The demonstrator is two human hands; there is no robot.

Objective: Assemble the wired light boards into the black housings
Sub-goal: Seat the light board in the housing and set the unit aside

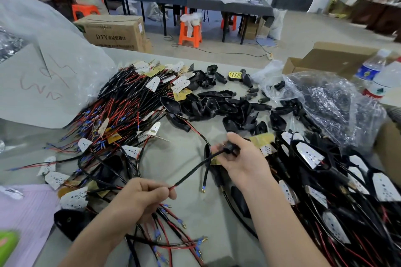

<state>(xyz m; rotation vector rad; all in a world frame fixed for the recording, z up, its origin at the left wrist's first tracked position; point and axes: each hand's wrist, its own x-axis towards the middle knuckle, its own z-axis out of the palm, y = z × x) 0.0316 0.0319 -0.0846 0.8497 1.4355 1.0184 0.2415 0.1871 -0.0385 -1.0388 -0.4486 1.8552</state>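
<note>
Head view, left hand (143, 197) pinching a black wire (194, 169), right hand (243, 165) gripping a black housing (231, 149), over the tabletop (173, 158).

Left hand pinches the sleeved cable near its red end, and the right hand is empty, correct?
Not quite. The head view shows the right hand gripping a black part that the cable enters; the left hand does pinch its red end.

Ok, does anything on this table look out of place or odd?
One yellow perforated part lies among the loose black housings at the far side of the table, the only such piece in view. Otherwise just a tangled heap of wired boards; nothing looks broken.
</note>
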